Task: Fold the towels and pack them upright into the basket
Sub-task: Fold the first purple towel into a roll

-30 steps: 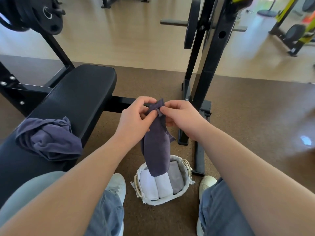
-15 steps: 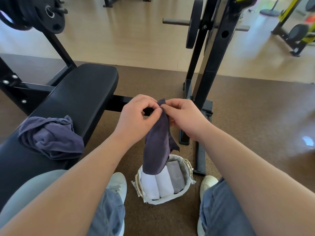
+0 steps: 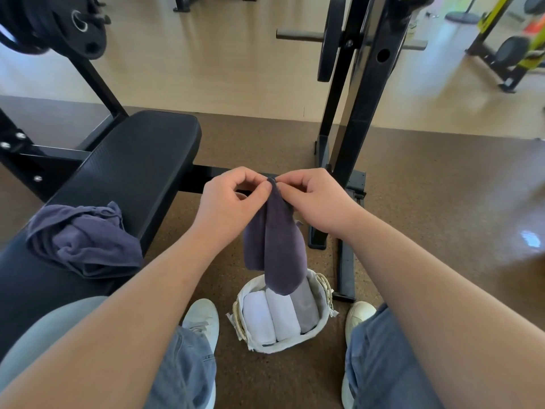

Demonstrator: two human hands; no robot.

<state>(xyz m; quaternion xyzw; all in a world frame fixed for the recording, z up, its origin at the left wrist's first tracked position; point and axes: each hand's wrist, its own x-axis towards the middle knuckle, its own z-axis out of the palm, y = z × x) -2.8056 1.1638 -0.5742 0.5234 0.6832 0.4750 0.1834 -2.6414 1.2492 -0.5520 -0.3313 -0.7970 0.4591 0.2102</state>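
A dark purple towel [image 3: 277, 246] hangs in the air, pinched at its top edge by my left hand [image 3: 230, 205] and my right hand [image 3: 318, 202], fingertips close together. Its lower end dangles just over the small woven basket [image 3: 323, 320] on the floor between my feet. Inside the basket stand two white folded towels [image 3: 271, 317] and a grey folded towel [image 3: 306, 311], side by side and upright. A second purple towel [image 3: 82, 243] lies crumpled on the black bench at my left.
The black padded bench [image 3: 132, 163] runs along the left. A black rack upright [image 3: 354, 113] with a weight plate stands just behind my hands, its base foot beside the basket. My white shoes [image 3: 200, 320] flank the basket on brown flooring.
Both hands have worked along the towel's top edge and drawn it together; the hanging towel now looks narrower and folded lengthwise. The basket and the crumpled towel have stayed put.
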